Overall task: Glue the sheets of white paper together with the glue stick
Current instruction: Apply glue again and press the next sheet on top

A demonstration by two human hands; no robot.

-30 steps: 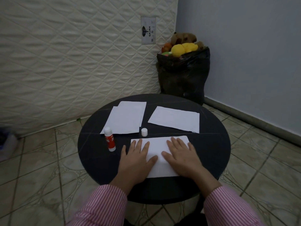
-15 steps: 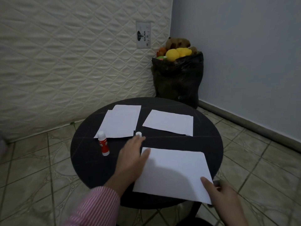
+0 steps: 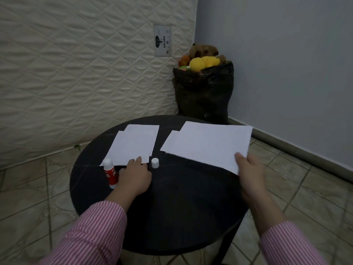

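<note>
The right hand (image 3: 250,173) pinched the near right corner of a white sheet (image 3: 208,145), thumb on top, and held it over the far right part of the round black table (image 3: 172,217); another sheet (image 3: 171,138) showed only as a strip at its left edge, beneath it; whether the two touched could not be told; the left hand (image 3: 134,176) lay palm down on the table, fingers loose and grasping nothing, its fingertips (image 3: 136,160) on the near edge of a stack (image 3: 133,145) of white sheets at the far left; the glue stick (image 3: 109,173), red with a white top, stood uncapped just left of that hand, at the stack's near left corner; its white cap (image 3: 155,162) stood upright just right of the fingertips, between the stack and the held sheet; both sleeves (image 3: 95,232) were striped pink and white; behind the table a black bag (image 3: 204,92) of plush toys (image 3: 202,62) stood in the corner, beside a quilted mattress (image 3: 76,73) leaning on the wall; the floor (image 3: 28,188) was tiled
</note>
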